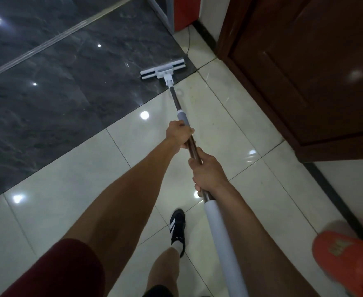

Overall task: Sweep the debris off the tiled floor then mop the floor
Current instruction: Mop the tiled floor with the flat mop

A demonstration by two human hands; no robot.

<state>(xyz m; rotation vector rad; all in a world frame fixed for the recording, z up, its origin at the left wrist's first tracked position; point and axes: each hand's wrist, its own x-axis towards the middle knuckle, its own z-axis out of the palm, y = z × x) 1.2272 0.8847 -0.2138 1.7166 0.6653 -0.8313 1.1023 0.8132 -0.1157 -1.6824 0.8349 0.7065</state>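
Observation:
A mop with a flat white head (163,69) rests on the dark marble-patterned floor (47,82), close to where it meets the pale tiled floor (73,189). Its metal pole (175,97) runs back towards me and ends in a white foam sleeve (221,239). My left hand (179,133) grips the pole just below a grey collar. My right hand (208,170) grips it further back, above the foam sleeve.
A dark wooden door (304,71) and its frame stand on the right, with a black skirting strip (334,200) along the wall. A thin cable (188,42) lies near a red object (184,11). My black shoe (178,228) is on the tiles; an orange slipper (345,260) is at lower right.

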